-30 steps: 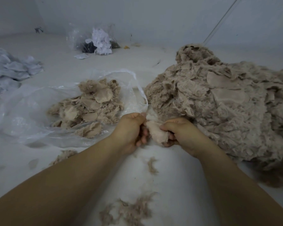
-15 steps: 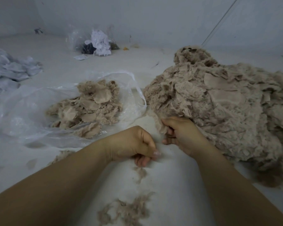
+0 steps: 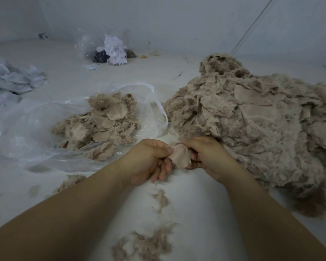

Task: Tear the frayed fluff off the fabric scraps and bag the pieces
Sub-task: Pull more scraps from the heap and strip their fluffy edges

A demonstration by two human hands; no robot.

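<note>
I have one tan fabric scrap [image 3: 179, 156] pinched between both hands at the centre of the frame, just above the white work surface [image 3: 201, 204]. My left hand [image 3: 149, 161] grips its left edge with thumb and curled fingers; my right hand [image 3: 205, 157] curls round the right edge, so the piece is stretched flat between them. I judge that this hold is for pulling: two opposed grips let me strip the frayed edge away from the woven middle.

Just right of my right hand, and touching it, lies the big heap of untrimmed scraps [image 3: 252, 125], filling the right of the frame, close enough to reach the next piece without shifting. At centre left the clear plastic bag [image 3: 26, 132] lies open toward me with the trimmed pieces [image 3: 100, 125] piled in its mouth, so a finished scrap needs only a short toss leftward.

Loose fluff [image 3: 147, 243] trails down the lower centre, below my hands, with more [image 3: 70, 182] near the bag's lower edge; that looks like where waste falls.

Farther off: pale grey cloth [image 3: 11, 81] at upper left, and a second bag of white scraps [image 3: 113, 48] at top centre
</note>
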